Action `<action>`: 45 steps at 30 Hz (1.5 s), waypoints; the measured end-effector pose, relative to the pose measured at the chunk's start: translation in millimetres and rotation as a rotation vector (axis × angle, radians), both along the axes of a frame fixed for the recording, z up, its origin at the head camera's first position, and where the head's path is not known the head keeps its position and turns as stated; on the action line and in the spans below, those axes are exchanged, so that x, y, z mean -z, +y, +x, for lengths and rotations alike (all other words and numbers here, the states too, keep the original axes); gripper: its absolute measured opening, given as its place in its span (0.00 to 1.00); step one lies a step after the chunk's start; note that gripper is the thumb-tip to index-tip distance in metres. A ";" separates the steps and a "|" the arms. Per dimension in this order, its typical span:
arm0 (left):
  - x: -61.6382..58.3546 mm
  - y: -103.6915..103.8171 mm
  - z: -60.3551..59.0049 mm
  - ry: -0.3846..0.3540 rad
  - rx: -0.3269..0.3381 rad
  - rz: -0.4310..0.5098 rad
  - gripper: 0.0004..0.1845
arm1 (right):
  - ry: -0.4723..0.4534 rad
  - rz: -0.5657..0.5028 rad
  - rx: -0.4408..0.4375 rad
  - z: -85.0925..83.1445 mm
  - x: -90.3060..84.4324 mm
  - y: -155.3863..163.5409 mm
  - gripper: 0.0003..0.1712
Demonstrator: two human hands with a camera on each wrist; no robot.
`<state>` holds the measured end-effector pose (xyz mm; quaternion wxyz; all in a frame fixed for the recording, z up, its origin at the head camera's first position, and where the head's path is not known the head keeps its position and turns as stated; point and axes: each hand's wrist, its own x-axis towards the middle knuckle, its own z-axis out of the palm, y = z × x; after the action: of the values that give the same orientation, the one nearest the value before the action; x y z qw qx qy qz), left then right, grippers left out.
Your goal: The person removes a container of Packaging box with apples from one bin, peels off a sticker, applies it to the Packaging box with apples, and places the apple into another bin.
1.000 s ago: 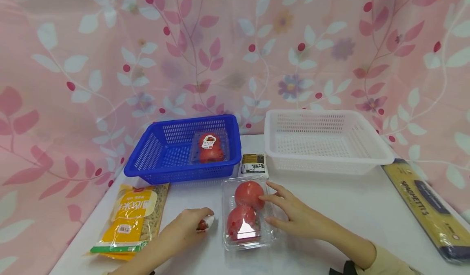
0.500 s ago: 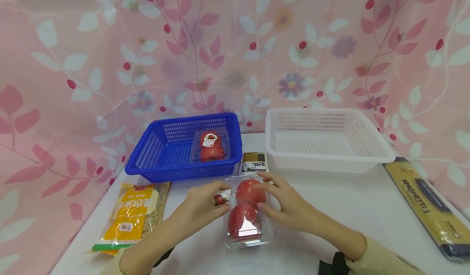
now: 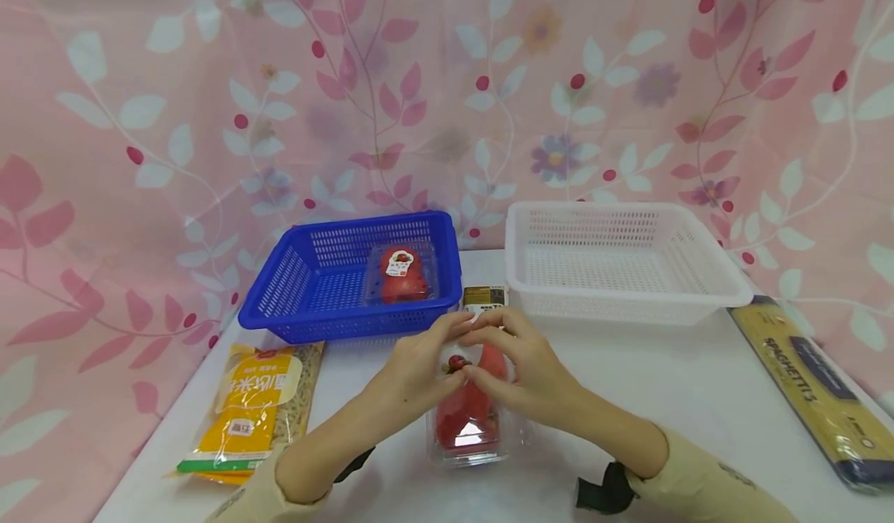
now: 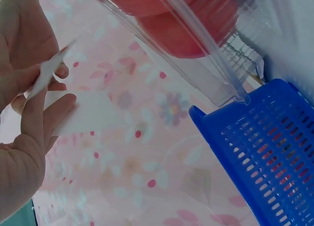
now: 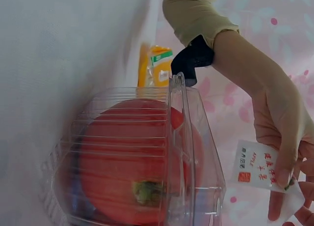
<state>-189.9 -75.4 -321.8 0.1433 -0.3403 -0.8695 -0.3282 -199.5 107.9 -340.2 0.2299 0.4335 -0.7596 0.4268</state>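
Head view showed both hands meeting over the clear tomato box (image 3: 466,422) at the near middle of the white table (image 3: 684,399). Left hand (image 3: 419,364) and right hand (image 3: 520,364) each pinched a small paper label (image 3: 457,363) between thumb and fingertips, fingers curled on it, just above the box lid. Right wrist view showed the label (image 5: 257,171) held at its lower edge, printed face out, free of the plastic; the box (image 5: 142,162) sat below with two tomatoes inside, lid down.

Risks, as judged: the label looked thin and was held by two hands at once, so a pull in opposite directions could tear or crease it. If it is sticky, it could fold onto itself or cling to a fingertip. The box was light and unheld; a forearm brushing it could slide it or pop the lid.

Room around: a small dark-and-white packet (image 3: 484,298) lay just beyond the hands, touching or nearly touching the far end of the box. Blue basket (image 3: 300,290), far left, held a second tomato box (image 3: 403,273). White basket (image 3: 698,275) stood far right. Yellow noodle bag (image 3: 254,406) lay near left, well apart. Spaghetti pack (image 3: 803,383) lay along the right table edge. Bare table lay to the near right of the box.
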 end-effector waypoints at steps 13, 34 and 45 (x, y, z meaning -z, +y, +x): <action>-2.5 9.3 1.5 0.103 -0.050 -0.036 0.28 | 0.085 -0.042 0.043 -1.2 0.2 -5.6 0.10; 3.1 -18.9 -4.4 -0.056 0.033 0.078 0.23 | 0.006 -0.082 -0.041 -4.3 -4.2 8.0 0.10; 10.0 -42.5 -3.8 -0.189 -0.045 0.103 0.16 | -0.021 -0.109 -0.040 -2.5 -7.9 13.3 0.09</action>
<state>-193.7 -117.9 -331.8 0.0851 -0.2805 -0.8685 -0.3997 -202.0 121.2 -332.3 0.2368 0.4311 -0.7287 0.4766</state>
